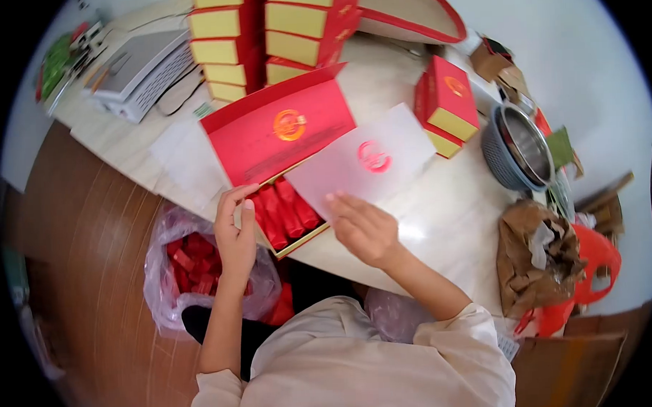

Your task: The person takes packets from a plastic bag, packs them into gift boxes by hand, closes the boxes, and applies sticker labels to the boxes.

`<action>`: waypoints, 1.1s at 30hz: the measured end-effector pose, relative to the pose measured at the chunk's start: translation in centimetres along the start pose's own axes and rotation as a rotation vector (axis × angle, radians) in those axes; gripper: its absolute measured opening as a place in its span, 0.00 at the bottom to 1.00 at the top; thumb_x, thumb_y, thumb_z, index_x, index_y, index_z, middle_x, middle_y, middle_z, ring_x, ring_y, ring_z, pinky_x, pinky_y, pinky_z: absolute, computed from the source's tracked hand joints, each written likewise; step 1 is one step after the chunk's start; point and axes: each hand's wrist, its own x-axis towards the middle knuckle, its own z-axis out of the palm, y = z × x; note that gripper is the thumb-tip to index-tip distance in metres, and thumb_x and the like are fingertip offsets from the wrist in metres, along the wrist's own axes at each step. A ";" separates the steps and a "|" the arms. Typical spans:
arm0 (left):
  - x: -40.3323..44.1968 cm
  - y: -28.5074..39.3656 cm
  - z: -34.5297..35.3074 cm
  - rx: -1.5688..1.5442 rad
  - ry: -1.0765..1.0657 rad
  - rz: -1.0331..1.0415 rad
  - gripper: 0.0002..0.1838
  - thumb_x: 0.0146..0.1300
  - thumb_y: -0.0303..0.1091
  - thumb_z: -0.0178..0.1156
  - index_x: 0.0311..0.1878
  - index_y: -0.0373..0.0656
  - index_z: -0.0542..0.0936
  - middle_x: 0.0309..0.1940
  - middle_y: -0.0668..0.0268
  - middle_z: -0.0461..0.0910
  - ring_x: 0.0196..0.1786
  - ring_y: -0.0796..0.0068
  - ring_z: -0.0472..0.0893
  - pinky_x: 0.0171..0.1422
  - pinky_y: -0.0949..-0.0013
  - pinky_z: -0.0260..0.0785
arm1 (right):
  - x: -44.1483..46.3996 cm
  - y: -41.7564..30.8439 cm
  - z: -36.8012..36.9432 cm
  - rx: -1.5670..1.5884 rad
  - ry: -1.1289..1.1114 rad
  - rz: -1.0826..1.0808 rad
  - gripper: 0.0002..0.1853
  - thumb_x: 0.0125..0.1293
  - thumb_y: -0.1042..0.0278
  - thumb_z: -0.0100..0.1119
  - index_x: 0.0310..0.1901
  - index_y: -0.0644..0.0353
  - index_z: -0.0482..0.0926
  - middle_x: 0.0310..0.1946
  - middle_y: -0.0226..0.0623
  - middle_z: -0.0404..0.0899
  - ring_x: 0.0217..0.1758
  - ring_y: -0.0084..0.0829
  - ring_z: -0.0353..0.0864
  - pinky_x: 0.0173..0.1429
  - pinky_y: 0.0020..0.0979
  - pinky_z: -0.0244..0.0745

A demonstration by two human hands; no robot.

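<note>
A red gift box (302, 244) with a gold inner rim lies at the table's near edge, its red lid (266, 137) raised and marked with a gold emblem. Several red wrapped packets (279, 209) lie side by side inside. My left hand (235, 232) rests at the box's left side, thumb and index finger apart against its rim. Pinched between the fingers of my right hand (363, 227) is a translucent white sheet (403, 147) with a pink-red emblem. The sheet slants over the box's right part and hides some of its contents.
Stacked red-and-yellow boxes (287, 25) stand at the back, with more boxes (448, 102) to the right. A grey device (145, 70) sits at left. Bowls (521, 146) and a brown paper bag (522, 261) are at right. Below hangs a plastic bag (160, 274) of red packets.
</note>
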 end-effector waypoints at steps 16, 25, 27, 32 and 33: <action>-2.4 -1.7 -0.6 0.152 0.106 0.008 0.14 0.62 0.26 0.57 0.52 0.40 0.76 0.55 0.58 0.72 0.57 0.63 0.72 0.62 0.64 0.64 | 0.0 -4.9 5.7 0.098 -0.141 0.068 0.11 0.49 0.73 0.66 0.37 0.61 0.80 0.44 0.39 0.83 0.45 0.38 0.82 0.42 0.32 0.78; -1.5 -3.2 0.9 0.105 0.125 -0.100 0.13 0.61 0.24 0.57 0.49 0.41 0.77 0.45 0.62 0.69 0.47 0.71 0.73 0.53 0.69 0.70 | -0.6 -5.1 5.8 0.144 -0.151 0.093 0.13 0.49 0.71 0.64 0.38 0.62 0.79 0.45 0.39 0.82 0.45 0.36 0.80 0.45 0.33 0.74; -1.1 -3.6 1.0 0.103 0.161 -0.049 0.12 0.60 0.22 0.57 0.47 0.40 0.78 0.41 0.63 0.70 0.42 0.73 0.72 0.49 0.71 0.69 | -1.0 -4.9 5.9 0.200 -0.189 0.010 0.14 0.53 0.71 0.60 0.42 0.64 0.78 0.49 0.44 0.80 0.51 0.38 0.79 0.50 0.36 0.71; 0.1 -3.3 1.2 0.147 0.156 -0.032 0.12 0.58 0.20 0.58 0.46 0.41 0.78 0.39 0.65 0.71 0.40 0.75 0.72 0.48 0.72 0.67 | -0.6 -3.8 6.0 0.279 -0.175 0.055 0.13 0.52 0.70 0.61 0.41 0.63 0.78 0.49 0.43 0.80 0.52 0.39 0.78 0.51 0.37 0.72; 0.2 -3.1 1.3 0.180 0.149 -0.017 0.12 0.57 0.20 0.58 0.46 0.41 0.78 0.39 0.65 0.71 0.39 0.75 0.71 0.48 0.73 0.66 | -0.4 -3.5 5.8 0.285 -0.182 0.089 0.13 0.52 0.70 0.62 0.40 0.63 0.78 0.49 0.43 0.79 0.52 0.40 0.78 0.51 0.37 0.72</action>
